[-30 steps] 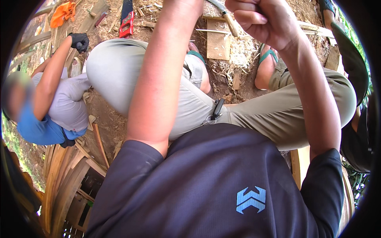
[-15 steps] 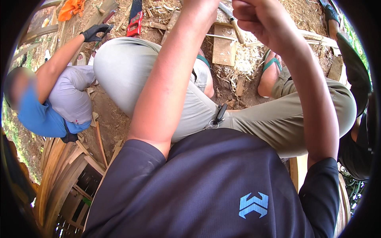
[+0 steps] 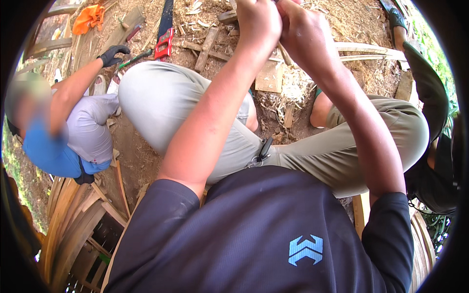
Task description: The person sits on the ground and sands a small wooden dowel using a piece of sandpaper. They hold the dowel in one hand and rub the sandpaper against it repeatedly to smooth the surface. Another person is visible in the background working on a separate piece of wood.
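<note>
My left hand [image 3: 261,23] and my right hand [image 3: 304,33] are side by side at the top edge, both with fingers curled closed. Between the fingertips a small dark bit shows, but what they grip is cut off by the edge. Below my right hand, part of a wooden handle [image 3: 285,54] shows. Near it lies a flat wooden block [image 3: 269,76], with pale curled shavings [image 3: 299,82] beside it, between my feet.
A handsaw [image 3: 164,45] with a red handle lies left of my knee, near a green-handled tool [image 3: 136,59]. A co-worker's black-gloved hand [image 3: 113,56] is at the left. An orange cloth [image 3: 89,19] lies behind. Curved wooden strips [image 3: 369,47] lie at the right.
My hands have come together and lower in view, now partly covering the wooden handle and block. The co-worker's gloved hand has shifted slightly, and the green-handled tool shows more fully.
</note>
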Available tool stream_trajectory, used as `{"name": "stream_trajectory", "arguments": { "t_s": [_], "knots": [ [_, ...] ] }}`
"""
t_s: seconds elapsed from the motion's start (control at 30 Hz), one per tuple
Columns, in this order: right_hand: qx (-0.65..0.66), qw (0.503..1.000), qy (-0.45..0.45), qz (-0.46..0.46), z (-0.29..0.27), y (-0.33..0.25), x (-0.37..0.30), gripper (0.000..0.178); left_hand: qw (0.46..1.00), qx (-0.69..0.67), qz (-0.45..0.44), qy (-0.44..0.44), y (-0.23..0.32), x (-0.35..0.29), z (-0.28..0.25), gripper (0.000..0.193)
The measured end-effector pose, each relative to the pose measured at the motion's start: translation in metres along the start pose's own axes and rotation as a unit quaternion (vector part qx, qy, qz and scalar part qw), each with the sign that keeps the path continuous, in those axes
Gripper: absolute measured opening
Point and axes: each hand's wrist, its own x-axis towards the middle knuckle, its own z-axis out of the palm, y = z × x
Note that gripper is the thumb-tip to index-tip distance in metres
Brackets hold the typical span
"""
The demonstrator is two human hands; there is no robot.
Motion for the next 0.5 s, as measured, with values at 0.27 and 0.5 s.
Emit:
{"name": "stream_trajectory", "arguments": {
  "t_s": [0.27,0.5],
  "knots": [
    [0.734,0.582,-0.204,0.286,-0.011,0.025,0.011,0.008,0.984,-0.092,-0.097,-0.115,0.038,0.013,0.003,0.047],
    [0.585,0.75,-0.136,0.277,-0.006,0.01,0.01,0.021,0.992,0.072,-0.018,-0.099,0.034,-0.005,-0.002,0.041]
  ]
}}
